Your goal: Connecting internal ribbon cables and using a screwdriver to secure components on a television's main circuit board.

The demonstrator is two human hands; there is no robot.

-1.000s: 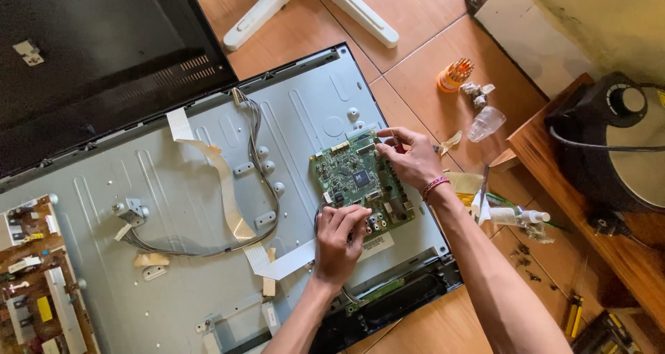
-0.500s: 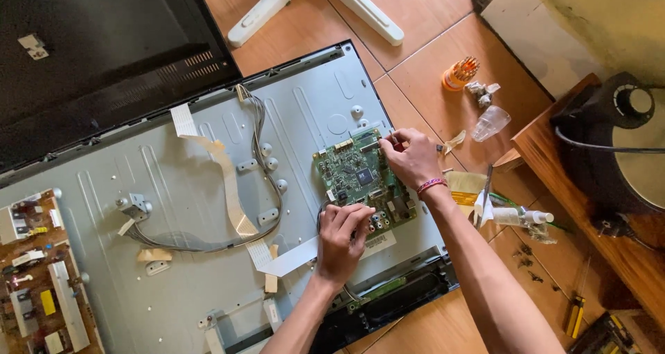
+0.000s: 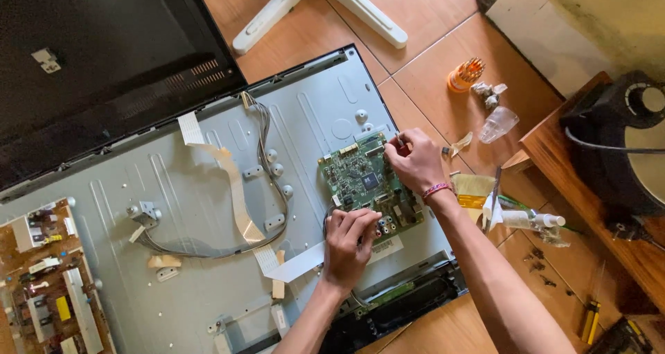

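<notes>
A green circuit board (image 3: 358,179) lies on the grey metal back panel (image 3: 208,271) of an opened flat television. My left hand (image 3: 348,246) rests at the board's near edge with its fingers curled on that edge beside the round connectors. My right hand (image 3: 414,161) pinches the board's far right corner, and a small thin metal piece shows between its fingertips. A pink band sits on the right wrist. A bundle of grey wires (image 3: 271,161) and a white flat ribbon cable (image 3: 232,181) run across the panel to the left of the board.
The black back cover (image 3: 90,70) lies at the upper left and a brown power board (image 3: 48,285) at the lower left. White stand legs (image 3: 360,7), an orange bit holder (image 3: 463,74), a clear plastic cap (image 3: 497,124), a tube (image 3: 530,219) and screwdrivers (image 3: 591,319) lie on the tiled floor. A wooden shelf (image 3: 596,208) stands right.
My right hand has shifted slightly along the board's far right corner. My left hand has stayed at the near edge. The view has drifted a little.
</notes>
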